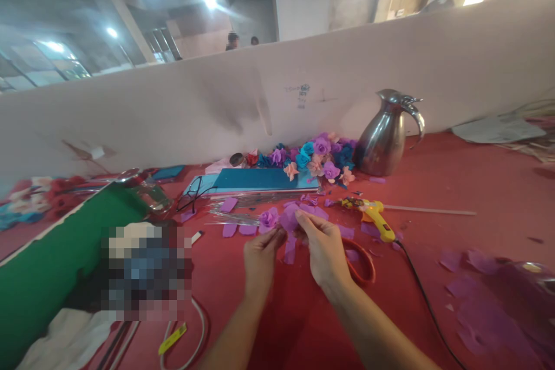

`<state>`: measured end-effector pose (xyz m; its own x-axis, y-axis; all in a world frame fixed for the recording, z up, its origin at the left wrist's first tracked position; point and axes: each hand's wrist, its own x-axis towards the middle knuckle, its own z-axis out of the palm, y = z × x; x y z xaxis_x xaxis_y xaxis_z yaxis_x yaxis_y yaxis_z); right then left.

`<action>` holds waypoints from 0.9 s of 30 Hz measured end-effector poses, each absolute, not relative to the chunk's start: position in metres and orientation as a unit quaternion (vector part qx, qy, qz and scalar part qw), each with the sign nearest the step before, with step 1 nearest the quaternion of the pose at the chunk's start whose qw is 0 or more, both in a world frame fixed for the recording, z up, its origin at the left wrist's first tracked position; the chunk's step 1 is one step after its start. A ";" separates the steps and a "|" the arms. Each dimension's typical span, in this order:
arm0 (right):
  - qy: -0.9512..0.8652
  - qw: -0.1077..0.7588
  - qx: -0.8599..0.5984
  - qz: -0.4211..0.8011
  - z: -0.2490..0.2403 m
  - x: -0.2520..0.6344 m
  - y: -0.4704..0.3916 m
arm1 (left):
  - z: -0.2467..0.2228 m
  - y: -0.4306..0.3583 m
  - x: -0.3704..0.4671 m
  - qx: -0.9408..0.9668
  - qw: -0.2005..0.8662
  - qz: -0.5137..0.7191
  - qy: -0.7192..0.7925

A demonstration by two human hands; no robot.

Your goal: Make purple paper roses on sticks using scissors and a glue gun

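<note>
My left hand is closed around the base of a purple paper flower, whose ruffled bloom faces up. Close beside it, my right hand pinches a purple paper petal between thumb and fingers. The petal is held just right of the bloom; whether the two touch I cannot tell. More cut purple petals lie around both hands. Partly under my right wrist are red-handled scissors, their blades hidden. A yellow hot glue gun rests to the right with a long glue stick in its back.
Finished paper flowers are heaped at the back, beside a steel jug. A blue paper stack and thin wires lie before them. At left stands a green board; purple scraps spread at right.
</note>
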<state>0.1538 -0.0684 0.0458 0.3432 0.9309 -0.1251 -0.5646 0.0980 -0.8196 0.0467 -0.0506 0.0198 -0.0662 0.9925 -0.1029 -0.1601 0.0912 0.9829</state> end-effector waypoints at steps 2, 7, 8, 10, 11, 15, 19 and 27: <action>-0.225 0.708 -0.414 0.526 0.046 0.152 -0.069 | 0.016 -0.049 0.046 0.425 0.540 0.527 0.500; -0.251 0.708 -0.408 0.519 0.048 0.149 -0.071 | 0.011 -0.048 0.045 0.466 0.515 0.503 0.514; -0.253 0.708 -0.407 0.518 0.049 0.149 -0.071 | 0.010 -0.048 0.045 0.473 0.509 0.501 0.515; -0.249 0.711 -0.407 0.516 0.050 0.149 -0.071 | 0.010 -0.048 0.044 0.483 0.502 0.498 0.516; -0.245 0.712 -0.407 0.516 0.051 0.149 -0.071 | 0.010 -0.048 0.044 0.486 0.500 0.496 0.518; -0.243 0.713 -0.402 0.520 0.052 0.148 -0.071 | 0.012 -0.048 0.045 0.484 0.493 0.491 0.530; -0.268 0.707 -0.398 0.520 0.049 0.148 -0.071 | 0.017 -0.051 0.047 0.489 0.491 0.489 0.529; -0.340 0.694 -0.405 0.489 0.050 0.146 -0.075 | 0.010 -0.048 0.046 0.497 0.476 0.517 0.509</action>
